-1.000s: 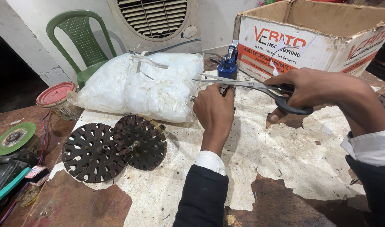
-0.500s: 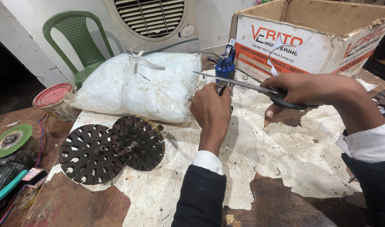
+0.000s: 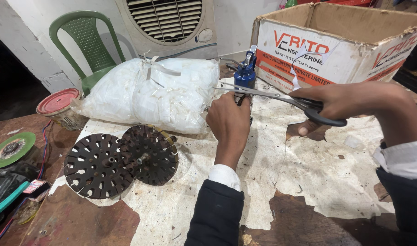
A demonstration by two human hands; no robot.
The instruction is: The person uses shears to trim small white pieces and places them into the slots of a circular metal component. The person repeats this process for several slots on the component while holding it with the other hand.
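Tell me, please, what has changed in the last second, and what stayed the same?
Almost nothing moved. The right hand still holds the scissors, blades pointing toward the left hand, which stays closed on something small I cannot make out. The white bag and dark discs lie as before.

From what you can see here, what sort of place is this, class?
Probably a small repair workshop: slotted metal discs on a worn bench, a grinding disc, and scissors in the right hand.

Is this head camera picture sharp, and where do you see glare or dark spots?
Head view: mostly sharp; the scissors blades glint; the white plastic bag looks bright, slightly washed out; the left edge beside the green chair falls into deep shadow; the cardboard box bows slightly, wide-angle distortion.
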